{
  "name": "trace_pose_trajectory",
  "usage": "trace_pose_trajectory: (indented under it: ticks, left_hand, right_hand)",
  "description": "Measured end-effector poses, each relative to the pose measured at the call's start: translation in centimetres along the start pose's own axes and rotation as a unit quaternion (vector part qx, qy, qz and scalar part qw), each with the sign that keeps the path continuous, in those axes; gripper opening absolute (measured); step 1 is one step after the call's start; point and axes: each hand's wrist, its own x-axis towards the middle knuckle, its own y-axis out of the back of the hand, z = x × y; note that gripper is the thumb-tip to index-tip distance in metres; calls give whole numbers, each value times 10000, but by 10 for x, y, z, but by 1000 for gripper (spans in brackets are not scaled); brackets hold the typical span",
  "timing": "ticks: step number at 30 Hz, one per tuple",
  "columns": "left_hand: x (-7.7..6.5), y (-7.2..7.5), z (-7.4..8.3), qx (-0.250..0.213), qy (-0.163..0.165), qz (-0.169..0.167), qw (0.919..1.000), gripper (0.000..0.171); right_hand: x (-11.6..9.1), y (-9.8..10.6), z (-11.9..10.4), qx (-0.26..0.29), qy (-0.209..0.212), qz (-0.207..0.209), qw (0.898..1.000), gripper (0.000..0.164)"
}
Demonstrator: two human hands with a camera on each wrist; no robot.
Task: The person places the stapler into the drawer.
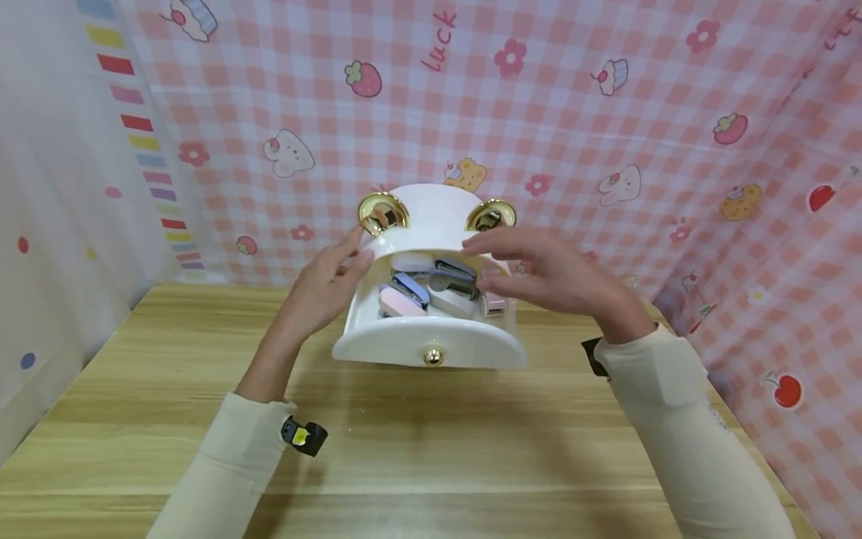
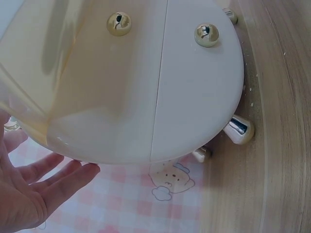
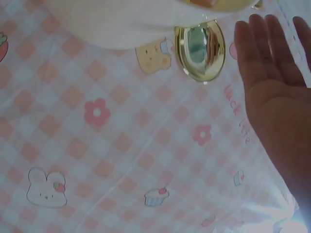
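A white storage box (image 1: 441, 217) with two round gold ornaments (image 1: 384, 215) has its top drawer (image 1: 380, 343) pulled out. Inside lie several small staplers, among them a pink one (image 1: 399, 304), a purple one (image 1: 412, 287) and a grey-white one (image 1: 450, 301). A small pink item (image 1: 494, 302) sits at the drawer's right end. My left hand (image 1: 325, 288) rests against the box's left side, its fingertips at the curved edge in the left wrist view. Over the drawer's right side is my right hand (image 1: 552, 271), fingers extended and holding nothing.
The box stands on a wooden table (image 1: 431, 457), on metallic feet (image 2: 239, 129). Gold knobs (image 2: 206, 35) stick out from its front. Behind it hangs a pink checked cloth (image 1: 404, 112), which continues along the right; a pale curtain (image 1: 60, 187) hangs at the left.
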Motion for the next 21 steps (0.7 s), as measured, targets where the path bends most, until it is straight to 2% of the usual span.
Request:
trace_pose_trajectory:
  ticks: [4, 13, 21]
  left_hand:
    - [-1, 0, 0, 40, 61, -13, 10000, 68]
    - [-1, 0, 0, -14, 81, -34, 10000, 69]
    - [0, 0, -1, 28, 118, -33, 9999, 69]
  right_hand:
    - [-14, 4, -2, -96, -479, 362, 9981, 34]
    - [-43, 8, -1, -93, -986, 1145, 9885, 36]
    - [-64, 1, -14, -323, -1549, 1417, 9772, 34]
